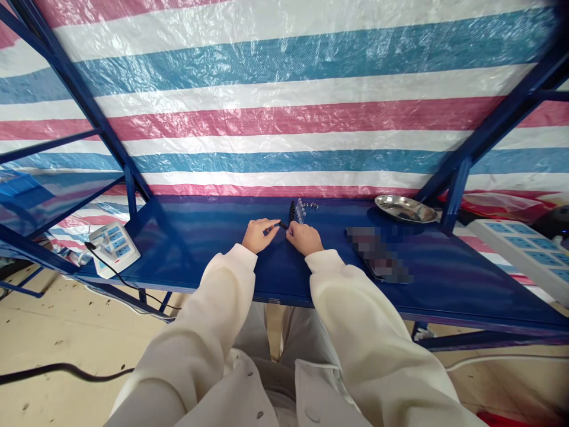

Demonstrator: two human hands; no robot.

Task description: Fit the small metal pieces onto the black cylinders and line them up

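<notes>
The small dark piece [283, 225] sits between the two hands, just above the blue table [213, 237]. The left hand [260, 234] pinches one end of it between thumb and forefinger, the other fingers curled under. The right hand [305, 237] is bunched at the other end, fingertips against the piece; whether it truly clamps it is too small to tell. Just beyond the grip stands a black holder [292, 210], and right beside that a cluster of small clear and metal parts [306, 208]. Well off to the right of the grip lies a round metal dish [405, 209], with a blurred flat object [377, 255] nearer. Far to the left of the grip, a white power strip [114, 248] rests at the table's corner.
</notes>
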